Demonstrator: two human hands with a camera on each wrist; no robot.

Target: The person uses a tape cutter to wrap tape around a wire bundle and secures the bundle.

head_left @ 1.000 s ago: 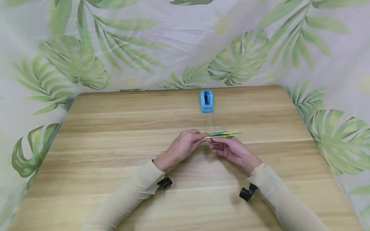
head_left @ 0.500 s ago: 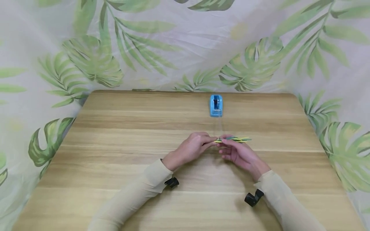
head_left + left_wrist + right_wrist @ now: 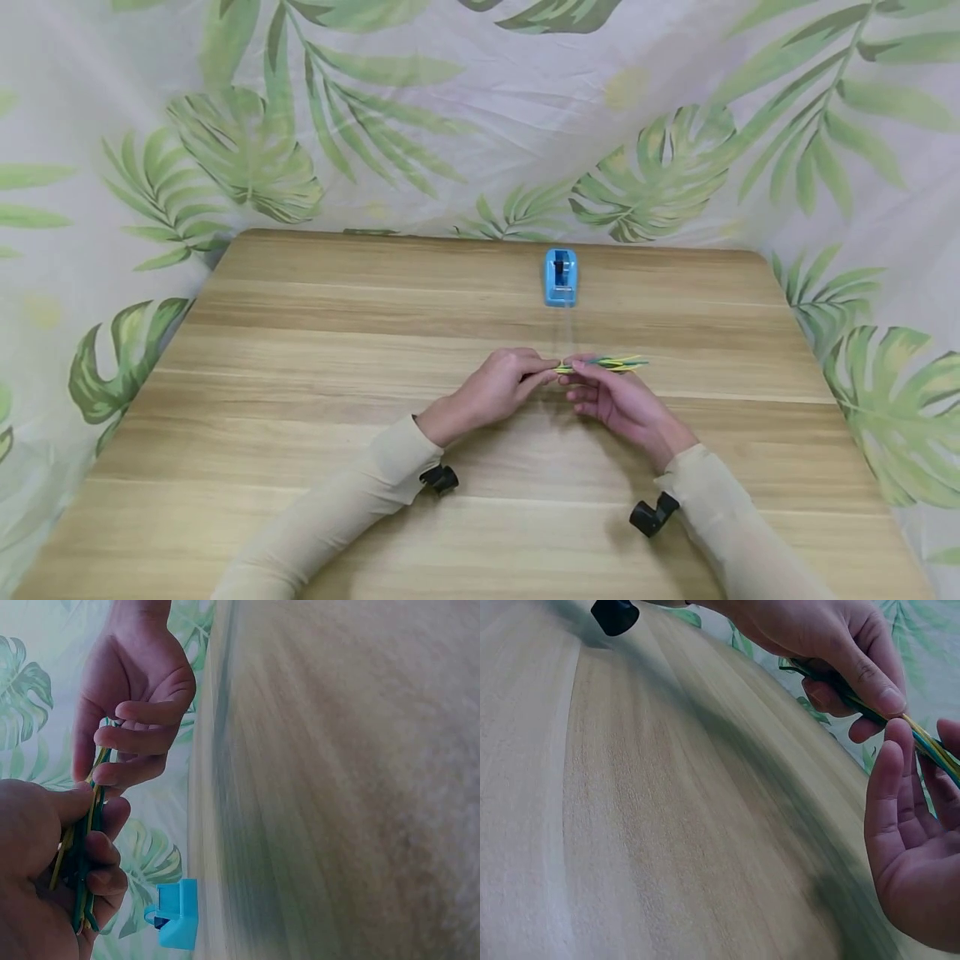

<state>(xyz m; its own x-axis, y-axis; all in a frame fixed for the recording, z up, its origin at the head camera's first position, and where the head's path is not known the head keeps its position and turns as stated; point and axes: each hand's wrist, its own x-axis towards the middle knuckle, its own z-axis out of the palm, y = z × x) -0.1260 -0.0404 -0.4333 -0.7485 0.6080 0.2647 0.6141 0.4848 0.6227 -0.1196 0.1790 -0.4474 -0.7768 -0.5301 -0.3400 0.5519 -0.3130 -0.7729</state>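
Observation:
A bundle of thin green and yellow strands [image 3: 621, 363], like wires or cords, lies sideways between both hands above the wooden table. My left hand [image 3: 501, 385] pinches its left end; in the right wrist view, the loose ends stick out behind that thumb. My right hand [image 3: 626, 408] pinches the bundle just beside the left fingertips, and its other fingers are loosely bent. A clear strip of tape [image 3: 567, 329] runs from a blue tape dispenser [image 3: 560, 279] to the bundle at the fingertips. Fingers hide where the tape meets the strands.
The dispenser stands near the back edge of the wooden table [image 3: 375, 300]. Behind the table hangs a leaf-patterned cloth [image 3: 420, 125]. Black wrist cameras [image 3: 654, 515] are worn at both cuffs.
The head view has shifted, so everything sits farther right in it. My right fingertips have closed in around the bundle near the tape. The dispenser stays in place.

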